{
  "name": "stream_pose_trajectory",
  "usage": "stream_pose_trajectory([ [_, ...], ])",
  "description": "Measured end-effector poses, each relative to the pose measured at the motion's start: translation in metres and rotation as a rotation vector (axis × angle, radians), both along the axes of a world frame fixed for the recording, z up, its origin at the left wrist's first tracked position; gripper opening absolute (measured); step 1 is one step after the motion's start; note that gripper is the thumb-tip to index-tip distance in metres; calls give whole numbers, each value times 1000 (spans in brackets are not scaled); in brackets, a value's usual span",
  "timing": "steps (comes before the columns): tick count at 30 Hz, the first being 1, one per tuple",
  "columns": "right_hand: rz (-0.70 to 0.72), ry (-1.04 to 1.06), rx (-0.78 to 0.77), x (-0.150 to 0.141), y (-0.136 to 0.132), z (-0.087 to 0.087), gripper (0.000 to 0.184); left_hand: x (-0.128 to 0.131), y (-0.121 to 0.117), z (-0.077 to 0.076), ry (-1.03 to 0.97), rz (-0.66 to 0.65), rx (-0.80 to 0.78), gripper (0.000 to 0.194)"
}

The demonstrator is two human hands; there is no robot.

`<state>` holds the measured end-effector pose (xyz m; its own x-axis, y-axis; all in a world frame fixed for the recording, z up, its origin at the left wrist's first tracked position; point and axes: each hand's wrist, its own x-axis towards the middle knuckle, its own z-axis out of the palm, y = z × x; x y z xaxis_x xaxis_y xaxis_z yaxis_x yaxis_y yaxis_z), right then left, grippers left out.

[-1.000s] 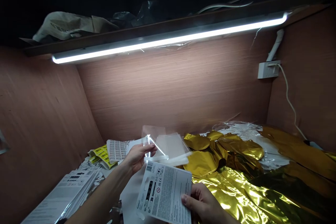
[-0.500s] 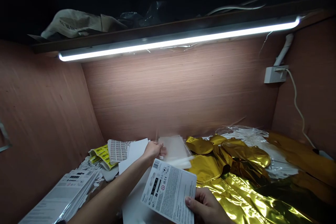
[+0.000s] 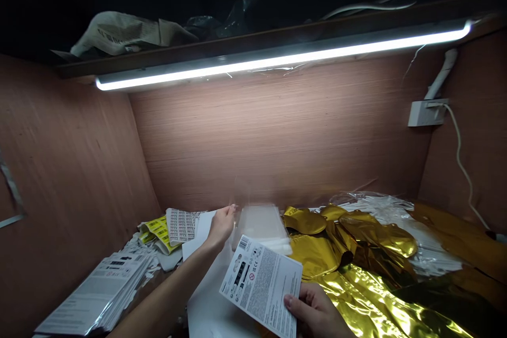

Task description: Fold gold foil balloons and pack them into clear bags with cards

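Observation:
My right hand (image 3: 317, 309) grips a white printed packaging card (image 3: 263, 285) by its right edge, thumb on top. The card is tilted, with a barcode, small symbols, a hang hole and dense text showing. Farther back, my left hand (image 3: 222, 224) has its fingers pinched together on the edge of a thin clear plastic bag (image 3: 241, 198), which is faint and blurred. Just right of that hand lies a stack of clear plastic bags (image 3: 263, 224). White paper sheets (image 3: 202, 274) lie under my left forearm and beneath the card.
Piled printed cards (image 3: 95, 290) sit at the left, near yellow label sheets (image 3: 160, 232) and a white label sheet (image 3: 182, 224). Shiny gold foil pouches (image 3: 356, 290) cover the right side. A lit tube lamp (image 3: 277, 59) hangs below the shelf; a socket box (image 3: 425, 113) with cable is on the right.
My left hand has drawn slightly left and up from the bag stack, a clear bag lifting with it. The card in my right hand stays held; the view has shifted slightly.

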<state>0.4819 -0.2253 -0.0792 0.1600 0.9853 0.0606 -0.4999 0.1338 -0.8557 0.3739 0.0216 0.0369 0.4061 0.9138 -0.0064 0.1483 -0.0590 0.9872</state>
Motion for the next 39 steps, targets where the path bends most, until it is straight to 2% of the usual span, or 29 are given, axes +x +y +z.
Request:
stream_pose_trajectory([
  [5, 1, 17, 13, -1, 2, -6, 51, -25, -32, 23, -220, -43, -265, 27],
  [7, 12, 64, 35, 0, 3, -8, 47, -34, -47, 28, -273, -52, -335, 43],
  [10, 48, 93, 85, 3, 4, -11, 38, -40, -61, 29, -333, -29, -391, 57],
  [15, 184, -54, 153, 10, 1, -13, 40, -42, -68, 29, -423, -18, -398, 48],
  [20, 39, 48, 37, 1, -8, 5, 39, -46, -77, 31, -415, -42, -408, 45],
  [23, -9, 6, -13, -2, -12, 14, 47, -49, -83, 30, -389, -76, -421, 40],
  [31, -26, -148, -63, 4, -11, 15, 60, -54, -97, 27, -282, -310, -550, 35],
  [39, -171, -52, -154, -1, -15, 27, 60, -62, -83, 33, -298, -230, -582, 41],
])
